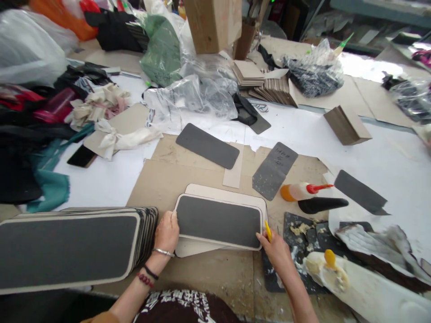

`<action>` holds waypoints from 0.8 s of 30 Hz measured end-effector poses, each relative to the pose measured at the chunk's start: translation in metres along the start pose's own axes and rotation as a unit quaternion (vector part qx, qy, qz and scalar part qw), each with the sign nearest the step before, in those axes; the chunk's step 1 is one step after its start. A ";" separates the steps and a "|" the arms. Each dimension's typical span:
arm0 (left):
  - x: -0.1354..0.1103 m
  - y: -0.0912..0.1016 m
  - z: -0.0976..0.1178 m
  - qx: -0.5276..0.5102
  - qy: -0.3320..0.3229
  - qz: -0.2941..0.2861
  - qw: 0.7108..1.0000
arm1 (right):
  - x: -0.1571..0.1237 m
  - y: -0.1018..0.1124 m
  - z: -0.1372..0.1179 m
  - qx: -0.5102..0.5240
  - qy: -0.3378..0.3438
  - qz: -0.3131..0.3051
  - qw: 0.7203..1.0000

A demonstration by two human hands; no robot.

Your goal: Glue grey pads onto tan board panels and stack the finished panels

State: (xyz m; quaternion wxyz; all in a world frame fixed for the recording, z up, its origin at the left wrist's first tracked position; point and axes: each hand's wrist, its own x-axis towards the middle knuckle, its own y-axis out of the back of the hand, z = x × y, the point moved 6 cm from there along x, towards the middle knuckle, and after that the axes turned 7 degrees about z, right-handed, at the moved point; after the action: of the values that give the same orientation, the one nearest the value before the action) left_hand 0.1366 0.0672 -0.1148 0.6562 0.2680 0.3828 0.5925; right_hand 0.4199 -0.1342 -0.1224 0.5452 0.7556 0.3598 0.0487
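A dark grey panel with a pale border lies before me, on top of a pale panel set at a slightly different angle. My left hand grips the left edge of the bordered panel, fingers closed on it. At its lower right corner, my right hand pinches the edge with thumb and finger. A thin yellow tool, its kind unclear, also sits in the right hand and points up. Left of my left hand stands a tall stack of similar bordered panels.
Grey templates lie beyond the panel. A red-tipped glue bottle and a black tapered object are to the right. Nearer stands a white container beside a glue-smeared black board. Plastic bags and a cardboard box are behind.
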 end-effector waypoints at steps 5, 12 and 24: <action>0.000 0.005 -0.002 -0.054 -0.004 0.010 0.999 | 0.007 -0.006 0.009 0.005 -0.024 -0.045 0.999; 0.002 0.004 -0.012 -0.232 0.048 0.009 0.971 | 0.012 -0.009 0.013 0.011 -0.003 -0.047 0.999; 0.003 0.000 -0.013 -0.277 0.052 0.024 0.959 | 0.007 -0.009 0.018 0.064 0.032 -0.024 0.997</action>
State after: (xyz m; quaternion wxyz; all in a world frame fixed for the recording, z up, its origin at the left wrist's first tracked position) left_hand 0.1261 0.0685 -0.1220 0.6694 0.0538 0.2304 0.7043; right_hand 0.4293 -0.1432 -0.1397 0.4845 0.7784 0.3975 0.0368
